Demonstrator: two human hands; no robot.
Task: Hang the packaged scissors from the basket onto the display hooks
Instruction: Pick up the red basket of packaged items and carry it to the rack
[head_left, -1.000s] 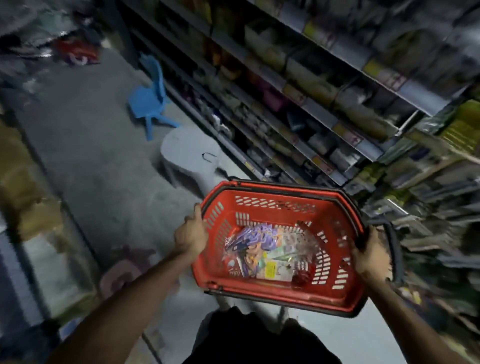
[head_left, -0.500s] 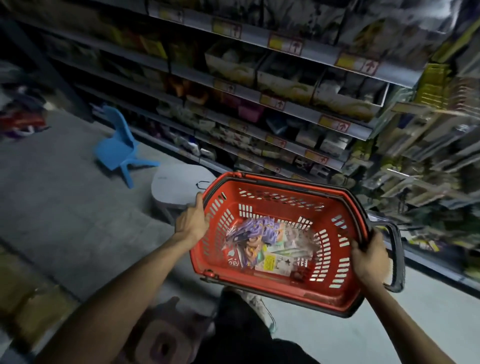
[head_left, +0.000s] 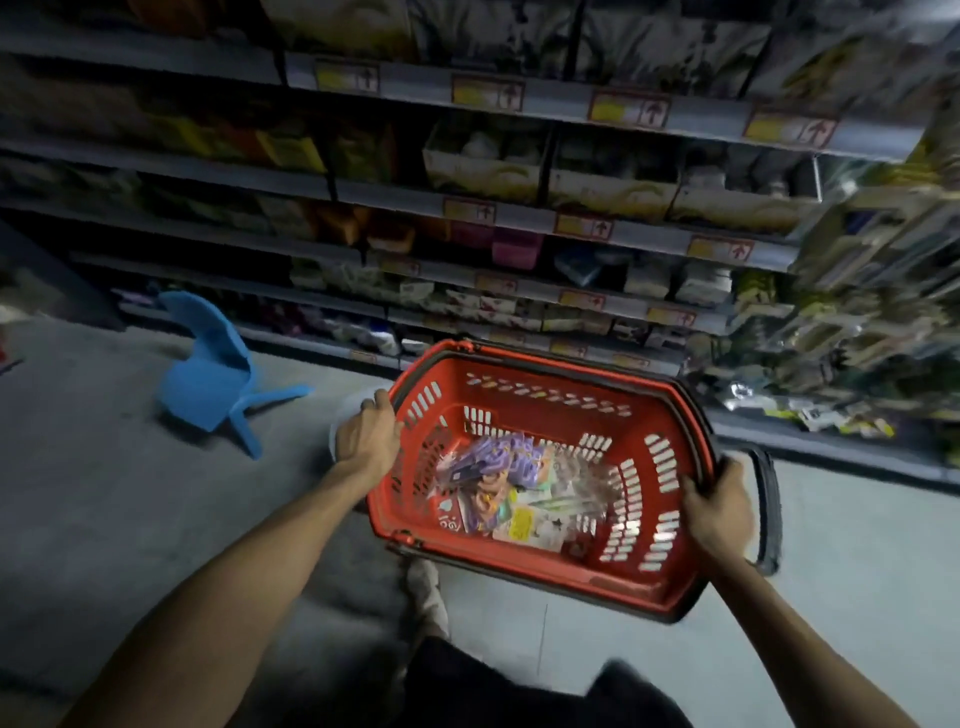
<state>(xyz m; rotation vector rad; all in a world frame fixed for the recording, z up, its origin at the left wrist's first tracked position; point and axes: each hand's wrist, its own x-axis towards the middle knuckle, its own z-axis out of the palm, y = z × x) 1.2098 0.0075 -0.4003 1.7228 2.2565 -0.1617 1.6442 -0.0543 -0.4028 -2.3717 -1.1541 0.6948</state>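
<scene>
Scissors packs (head_left: 511, 488) in basket (head_left: 540, 376) blurred; hanging display (head_left: 862, 312) smeared.

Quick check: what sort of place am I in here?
Most likely a shop aisle: stocked shelves with price tags along their edges, and a red basket holding packaged scissors.

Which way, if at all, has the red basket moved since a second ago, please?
Yes. It has advanced toward the grey stool: the red basket was clear of it before and now covers most of it.
</scene>
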